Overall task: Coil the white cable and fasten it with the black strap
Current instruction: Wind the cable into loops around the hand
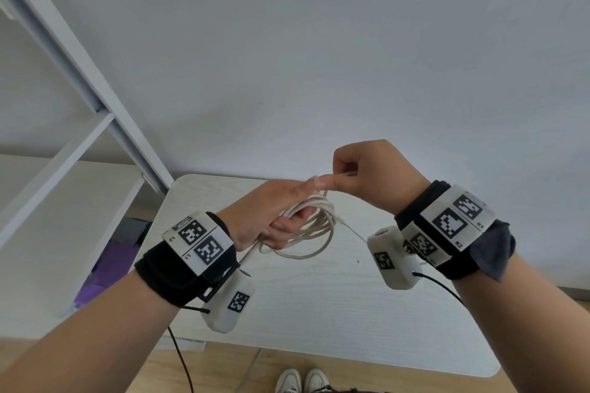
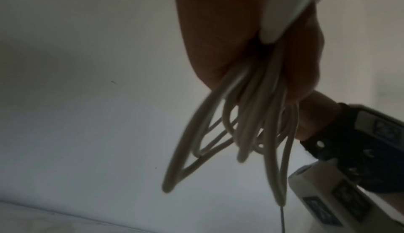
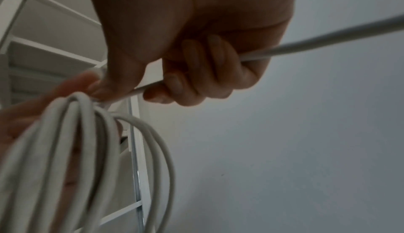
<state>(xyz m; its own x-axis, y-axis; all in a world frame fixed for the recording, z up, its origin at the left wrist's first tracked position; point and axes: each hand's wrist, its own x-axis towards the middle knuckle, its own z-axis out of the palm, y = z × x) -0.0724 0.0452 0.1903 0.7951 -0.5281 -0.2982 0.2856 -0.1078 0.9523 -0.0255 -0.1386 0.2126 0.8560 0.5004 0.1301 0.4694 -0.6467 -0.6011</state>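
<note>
So the left hand [image 1: 271, 217] grips the white cable [image 1: 314, 226] loops while the right hand [image 1: 373, 175] pinches its loose strand above the table [image 1: 319, 313].

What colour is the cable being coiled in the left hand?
White to off-white; the cable shows best in the head view, looped in the left hand.

This looks like a plain room in a home or small office, though little shows to settle it. A pale wood-grain tabletop [image 1: 319, 313] with rounded corners stands against a bare white wall [image 1: 319, 41]. White open shelving [image 1: 79, 143] stands to the left, with something purple [image 1: 108, 268] low beside it. The floor [image 1: 242, 373] is light wood laminate.
</note>
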